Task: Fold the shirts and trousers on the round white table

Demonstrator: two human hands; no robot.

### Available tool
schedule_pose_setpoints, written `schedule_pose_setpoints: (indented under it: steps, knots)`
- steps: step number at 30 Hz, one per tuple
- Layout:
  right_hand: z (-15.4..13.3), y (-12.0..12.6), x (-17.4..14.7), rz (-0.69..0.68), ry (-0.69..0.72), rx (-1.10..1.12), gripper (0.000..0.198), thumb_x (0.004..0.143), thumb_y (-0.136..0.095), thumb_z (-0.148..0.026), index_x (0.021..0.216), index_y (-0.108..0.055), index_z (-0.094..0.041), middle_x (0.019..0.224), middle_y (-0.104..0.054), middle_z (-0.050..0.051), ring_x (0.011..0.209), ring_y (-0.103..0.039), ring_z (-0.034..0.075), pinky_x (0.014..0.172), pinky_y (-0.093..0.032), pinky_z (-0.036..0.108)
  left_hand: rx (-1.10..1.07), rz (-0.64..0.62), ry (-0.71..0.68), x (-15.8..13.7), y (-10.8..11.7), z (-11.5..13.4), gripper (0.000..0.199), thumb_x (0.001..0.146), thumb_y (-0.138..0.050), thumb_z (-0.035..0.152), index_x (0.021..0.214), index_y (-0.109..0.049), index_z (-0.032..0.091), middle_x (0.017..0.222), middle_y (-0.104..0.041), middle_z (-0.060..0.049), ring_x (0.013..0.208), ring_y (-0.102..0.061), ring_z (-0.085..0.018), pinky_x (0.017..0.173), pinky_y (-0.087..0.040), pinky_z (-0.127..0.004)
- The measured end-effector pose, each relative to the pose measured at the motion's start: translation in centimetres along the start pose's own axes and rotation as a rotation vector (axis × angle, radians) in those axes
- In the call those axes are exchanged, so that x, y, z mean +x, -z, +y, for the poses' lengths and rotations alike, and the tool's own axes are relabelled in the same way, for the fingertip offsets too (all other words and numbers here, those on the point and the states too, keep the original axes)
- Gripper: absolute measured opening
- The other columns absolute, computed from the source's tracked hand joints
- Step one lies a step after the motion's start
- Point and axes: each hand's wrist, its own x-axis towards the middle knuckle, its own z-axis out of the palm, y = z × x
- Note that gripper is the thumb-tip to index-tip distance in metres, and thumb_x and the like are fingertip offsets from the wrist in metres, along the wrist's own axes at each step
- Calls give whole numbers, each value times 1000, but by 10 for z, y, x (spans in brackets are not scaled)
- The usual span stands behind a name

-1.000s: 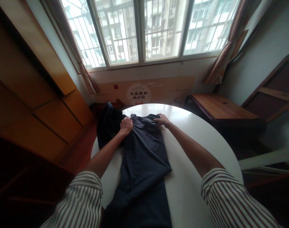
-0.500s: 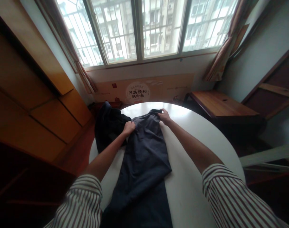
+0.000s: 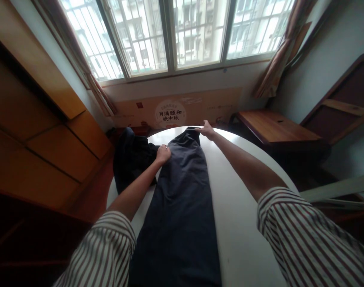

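Note:
A pair of dark blue-grey trousers [image 3: 184,199] lies lengthwise over the white round table [image 3: 238,211], its gathered top end near the far edge. My left hand [image 3: 163,154] is closed on the left edge of the trousers, a little below that end. At the top right corner my right hand [image 3: 207,130] has its fingers spread, one pointing up and another touching the cloth. Left of the trousers sits a crumpled black garment [image 3: 132,159], partly hanging over the table's edge. The trousers' near end runs out of view.
A wooden desk [image 3: 280,124] stands at the back right, beside a leaning framed panel [image 3: 340,99]. Orange-brown cabinets [image 3: 62,147] line the left. Beyond the table, a printed banner [image 3: 200,105] lies against the wall under the barred window.
My right hand has moved slightly away from me and its fingers have spread from the waistband. The trousers' folded right side now lies straighter and smoother. My left hand keeps its grip.

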Motion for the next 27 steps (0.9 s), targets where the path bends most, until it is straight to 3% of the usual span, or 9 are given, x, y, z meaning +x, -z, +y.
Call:
schedule_pose_setpoints:
  steps: [3,6,8,11,14,17,19,22,27]
  knots:
    - [-4,10,-62,-178,85,-106,45,80,-66,-11,121,-52,5,110,-64,19,90,-56,16,93,-46,41,24,-59,-202,-51,20,-6,27,96,-51,16,120,-61,8,124,-61,-19,116,-57,-24,104,-40,-34]
    - [-14,29,-164,-364,223,-160,29,82,-65,-11,111,-64,-4,107,-66,14,87,-60,18,90,-49,38,23,-148,-380,-128,43,-32,22,96,-52,20,116,-62,16,119,-63,-10,107,-61,-20,101,-46,-32]
    - [-24,44,-242,-464,322,-192,24,87,-63,-15,110,-67,-11,114,-65,13,103,-61,22,98,-47,38,28,-164,-552,-183,57,-57,21,100,-47,23,115,-61,18,117,-62,-9,108,-61,-19,101,-49,-35]
    - [-38,64,-348,-627,514,-352,34,89,-64,-25,122,-64,-18,129,-60,16,118,-57,26,99,-49,41,63,-215,-758,-255,73,-94,23,99,-52,25,119,-61,22,121,-62,-8,111,-61,-20,98,-53,-35]
    - [-48,69,-419,-716,575,-378,58,85,-69,-44,137,-56,-20,140,-55,17,132,-48,31,103,-48,46,128,-284,-900,-304,85,-120,43,89,-67,44,126,-61,23,128,-61,-12,121,-56,-26,99,-55,-42]
    - [-51,59,-454,-665,601,-446,68,86,-68,-45,145,-49,-18,148,-49,18,138,-41,34,108,-44,54,167,-280,-970,-329,93,-132,58,83,-71,54,130,-60,22,132,-59,-14,127,-51,-30,101,-54,-48]
    - [-51,48,-466,-569,638,-504,56,89,-64,-32,141,-53,-14,146,-50,19,138,-42,35,107,-44,56,185,-247,-984,-335,97,-135,44,89,-68,41,127,-62,21,131,-61,-13,126,-53,-27,100,-55,-45]
    - [-51,35,-474,-411,712,-504,39,90,-50,-10,126,-64,-10,132,-63,18,127,-54,31,100,-53,48,206,-203,-1002,-336,100,-141,28,94,-61,22,122,-64,19,126,-64,-12,122,-56,-23,97,-58,-37]
    - [-54,47,-473,-263,732,-405,41,90,-41,-2,122,-64,-12,114,-71,14,111,-65,22,91,-60,37,242,-168,-1051,-343,95,-140,37,95,-47,3,127,-59,17,113,-67,-11,103,-63,-18,87,-61,-33]
